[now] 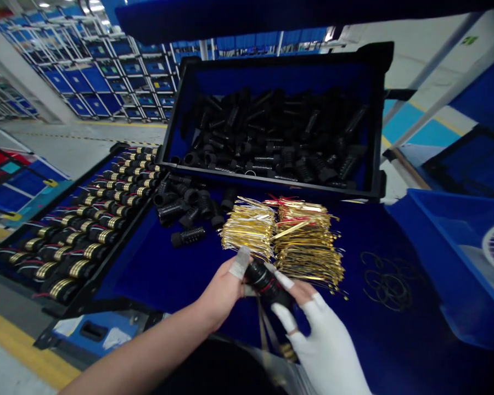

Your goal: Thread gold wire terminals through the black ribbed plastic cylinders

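Note:
Between my hands is a black ribbed cylinder [267,282] with a red wire across it, tilted down to the right. My left hand [229,280], with tape on the thumb, is closed on its upper end. A white glove with bare fingertip parts covers my right hand [319,329], whose fingers and thumb grip the lower end. Gold strips [267,329] hang below the cylinder, blurred. Just beyond my hands lie a bundle of gold strips with white wires [249,227] and another with red and black wires [308,247].
A large bin [271,184] of black cylinders stands at the back, with several loose cylinders [188,236] before it. At left, a tray [102,269] holds rows of gold-banded cylinders. Thin black rings [389,285] lie at right, beside a blue bin [436,236].

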### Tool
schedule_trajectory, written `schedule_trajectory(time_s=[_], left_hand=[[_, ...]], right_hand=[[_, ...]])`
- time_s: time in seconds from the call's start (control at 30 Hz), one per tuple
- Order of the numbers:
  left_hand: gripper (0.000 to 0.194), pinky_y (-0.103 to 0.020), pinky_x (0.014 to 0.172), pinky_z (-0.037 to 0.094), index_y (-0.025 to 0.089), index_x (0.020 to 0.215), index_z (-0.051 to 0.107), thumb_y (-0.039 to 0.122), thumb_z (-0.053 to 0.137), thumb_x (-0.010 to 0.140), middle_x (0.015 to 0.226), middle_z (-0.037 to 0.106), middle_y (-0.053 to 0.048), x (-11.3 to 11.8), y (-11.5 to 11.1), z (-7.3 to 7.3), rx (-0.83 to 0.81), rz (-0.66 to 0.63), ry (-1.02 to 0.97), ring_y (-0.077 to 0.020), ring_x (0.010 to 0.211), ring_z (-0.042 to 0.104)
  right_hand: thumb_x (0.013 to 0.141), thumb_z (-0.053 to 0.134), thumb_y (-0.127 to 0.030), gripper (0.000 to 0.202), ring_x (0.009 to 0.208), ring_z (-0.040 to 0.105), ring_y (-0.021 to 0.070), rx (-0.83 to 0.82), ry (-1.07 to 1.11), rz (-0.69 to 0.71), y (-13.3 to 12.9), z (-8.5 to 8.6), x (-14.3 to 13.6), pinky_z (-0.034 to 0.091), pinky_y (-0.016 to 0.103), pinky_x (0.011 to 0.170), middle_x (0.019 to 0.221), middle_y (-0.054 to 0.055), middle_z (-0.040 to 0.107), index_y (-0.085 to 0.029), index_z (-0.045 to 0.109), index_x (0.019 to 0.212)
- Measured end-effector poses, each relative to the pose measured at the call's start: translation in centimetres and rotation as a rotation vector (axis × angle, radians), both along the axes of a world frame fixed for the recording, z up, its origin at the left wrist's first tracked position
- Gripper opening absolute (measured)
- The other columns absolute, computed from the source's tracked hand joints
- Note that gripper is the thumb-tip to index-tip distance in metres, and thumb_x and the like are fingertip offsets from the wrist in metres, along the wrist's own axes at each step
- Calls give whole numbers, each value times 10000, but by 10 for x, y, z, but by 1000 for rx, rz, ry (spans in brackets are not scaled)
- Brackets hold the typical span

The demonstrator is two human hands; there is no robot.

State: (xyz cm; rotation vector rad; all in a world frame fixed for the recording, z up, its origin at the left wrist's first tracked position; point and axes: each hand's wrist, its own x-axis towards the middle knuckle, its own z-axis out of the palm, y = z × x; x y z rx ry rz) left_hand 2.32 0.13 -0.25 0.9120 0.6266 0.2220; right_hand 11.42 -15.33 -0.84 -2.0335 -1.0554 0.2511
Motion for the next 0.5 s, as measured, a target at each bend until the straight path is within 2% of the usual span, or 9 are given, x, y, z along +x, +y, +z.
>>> schedule_trajectory(time_s=[0.07,0.17,0.27,0.4,0.5], left_hand=[[613,-347,820,511,145,1001,612,729,554,826,957,654,-106,3,-1,17,80,23,-62,-223,889,619],[571,-316,914,484,211,1135,525,461,833,724,1091,619,-69,6,-7,32,283,50,-134,-218,1029,589],[640,-292,891,482,249,1144,450,291,889,680,1090,566,-32,6,-16,28,298,24,-188,-178,999,561],[597,-272,836,463,245,1098,431,233,875,698,1028,526,-9,4,-25,17,238,-99,-247,-140,923,516],[552,-285,849,453,245,1084,405,225,840,745,1049,504,-11,2,-28,19,123,-185,-323,-145,957,514]], right_hand=[[926,558,-350,284,1003,693,267,52,117,-127,-3,-2,1,568,395,886,1077,81,733,-234,697,1144],[918,564,-428,311,897,714,282,124,330,-252,2,5,5,593,390,787,879,83,755,-185,724,1029],[841,648,-471,338,882,707,284,208,386,-291,9,18,11,589,371,757,845,77,753,-180,720,998],[775,736,-437,265,804,694,237,258,366,-292,8,35,14,570,316,744,859,61,749,-199,719,891],[770,753,-431,249,767,675,217,278,385,-296,8,39,15,552,302,731,860,55,739,-201,709,855]])
